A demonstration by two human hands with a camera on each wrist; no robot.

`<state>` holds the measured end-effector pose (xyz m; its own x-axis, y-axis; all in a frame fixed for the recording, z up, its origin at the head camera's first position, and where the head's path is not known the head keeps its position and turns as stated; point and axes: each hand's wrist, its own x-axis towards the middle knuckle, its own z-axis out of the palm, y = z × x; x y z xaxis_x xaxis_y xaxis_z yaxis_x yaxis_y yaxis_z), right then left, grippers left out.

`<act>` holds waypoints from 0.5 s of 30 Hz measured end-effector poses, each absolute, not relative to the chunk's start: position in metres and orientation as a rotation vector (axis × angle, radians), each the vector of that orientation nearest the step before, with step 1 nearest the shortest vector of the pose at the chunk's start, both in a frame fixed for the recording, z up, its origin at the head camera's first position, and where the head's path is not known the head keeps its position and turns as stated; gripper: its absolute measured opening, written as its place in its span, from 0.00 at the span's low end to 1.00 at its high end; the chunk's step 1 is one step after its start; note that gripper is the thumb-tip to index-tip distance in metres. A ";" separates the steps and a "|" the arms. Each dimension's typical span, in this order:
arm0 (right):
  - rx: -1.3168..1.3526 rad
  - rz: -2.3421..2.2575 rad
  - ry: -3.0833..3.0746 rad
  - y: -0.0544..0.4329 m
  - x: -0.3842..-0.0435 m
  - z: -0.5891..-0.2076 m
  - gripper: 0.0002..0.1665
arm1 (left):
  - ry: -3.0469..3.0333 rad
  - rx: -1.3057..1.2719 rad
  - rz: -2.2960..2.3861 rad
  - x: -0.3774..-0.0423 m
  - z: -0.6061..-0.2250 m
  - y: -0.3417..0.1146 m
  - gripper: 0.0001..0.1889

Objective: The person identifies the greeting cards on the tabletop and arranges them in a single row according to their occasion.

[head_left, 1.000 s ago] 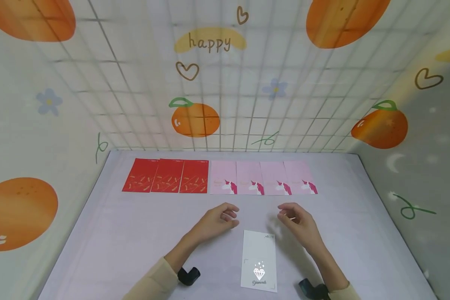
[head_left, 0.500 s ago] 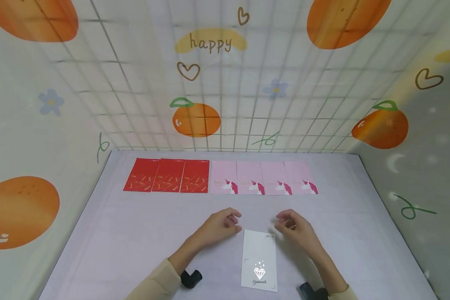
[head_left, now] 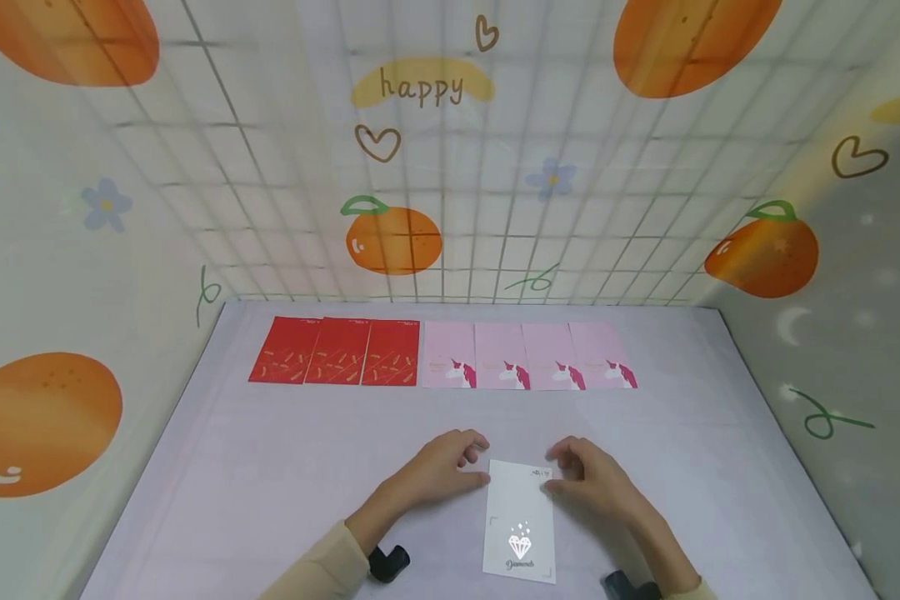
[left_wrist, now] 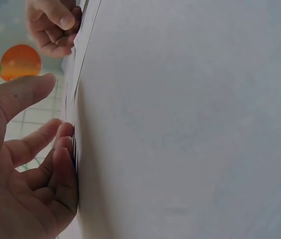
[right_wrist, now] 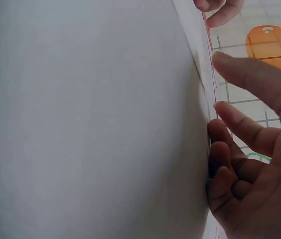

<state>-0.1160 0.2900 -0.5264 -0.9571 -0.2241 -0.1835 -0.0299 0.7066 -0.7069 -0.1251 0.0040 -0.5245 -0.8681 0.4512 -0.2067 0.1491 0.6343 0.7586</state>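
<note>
A white card [head_left: 520,521] printed with a diamond and the word "Diamonds" lies flat near the front middle of the table. Just left of its upper corner is my left hand [head_left: 447,467], thumb and forefinger apart, thumb tip close to the card's edge. On the other side, my right hand [head_left: 596,479] has its thumb tip right at the card's upper right edge, the fingers loosely bent above it. Both wrist views show the outer fingers of the left hand [left_wrist: 36,169] and right hand [right_wrist: 255,149] curled low by the tabletop, with nothing gripped.
Along the back lie several red cards [head_left: 335,352] with gold marks, overlapping slightly, then several pink unicorn cards [head_left: 498,354] in the same row. A white tabletop [head_left: 307,467] meets fabric walls printed with oranges [head_left: 393,242]. Black wrist cameras [head_left: 390,564] sit on both wrists.
Both hands have come down toward the front and closer to the white card, from above it to its two upper edges. The thumbs have spread from the fingers. All cards stay put.
</note>
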 end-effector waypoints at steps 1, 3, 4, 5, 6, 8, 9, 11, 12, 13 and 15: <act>-0.206 -1.071 2.667 0.290 -0.116 -0.527 0.24 | 2.491 0.488 1.073 -0.125 -0.525 0.005 0.25; -0.238 -1.026 2.689 0.289 -0.115 -0.528 0.26 | 2.522 0.517 1.006 -0.124 -0.525 0.007 0.26; -0.259 -1.006 2.702 0.288 -0.115 -0.528 0.27 | 2.539 0.530 0.969 -0.123 -0.525 0.007 0.27; -0.278 -0.993 2.713 0.288 -0.115 -0.529 0.27 | 2.558 0.538 0.932 -0.123 -0.525 0.009 0.28; -0.293 -0.979 2.722 0.287 -0.115 -0.529 0.27 | 2.577 0.549 0.898 -0.122 -0.525 0.010 0.28; -0.314 -0.962 2.731 0.286 -0.116 -0.529 0.26 | 2.611 0.569 0.835 -0.121 -0.524 0.012 0.28; -0.312 -0.958 2.732 0.286 -0.115 -0.529 0.25 | 2.624 0.576 0.811 -0.120 -0.524 0.013 0.27; -0.306 -0.956 2.728 0.285 -0.115 -0.529 0.24 | 2.640 0.586 0.780 -0.119 -0.522 0.014 0.26; -0.302 -0.951 2.726 0.285 -0.115 -0.529 0.23 | 2.645 0.595 0.770 -0.118 -0.521 0.015 0.25; -0.299 -0.948 2.725 0.285 -0.115 -0.529 0.23 | 2.649 0.601 0.762 -0.118 -0.520 0.015 0.25; -0.300 -0.947 2.720 0.285 -0.115 -0.529 0.22 | 2.653 0.607 0.759 -0.117 -0.519 0.016 0.24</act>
